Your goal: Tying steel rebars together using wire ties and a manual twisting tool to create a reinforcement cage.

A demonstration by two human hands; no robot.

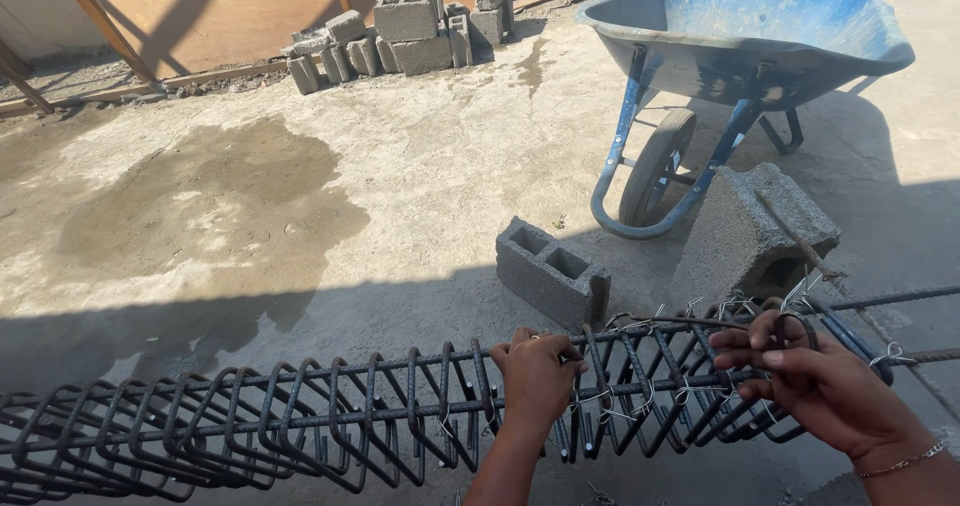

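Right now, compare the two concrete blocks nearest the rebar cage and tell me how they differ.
The hollow block lies flat with its two cavities facing up; the tilted block leans at an angle, one opening facing forward. The hollow block sits by the left hand, the tilted block nearer the right hand and beside the wheelbarrow. A stick rests on the tilted block; the hollow block carries nothing. Both are grey concrete on the ground behind the rebar cage.

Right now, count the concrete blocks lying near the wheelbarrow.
2: a hollow block left of the wheelbarrow wheel, and a tilted block just right of it. More are stacked far behind.
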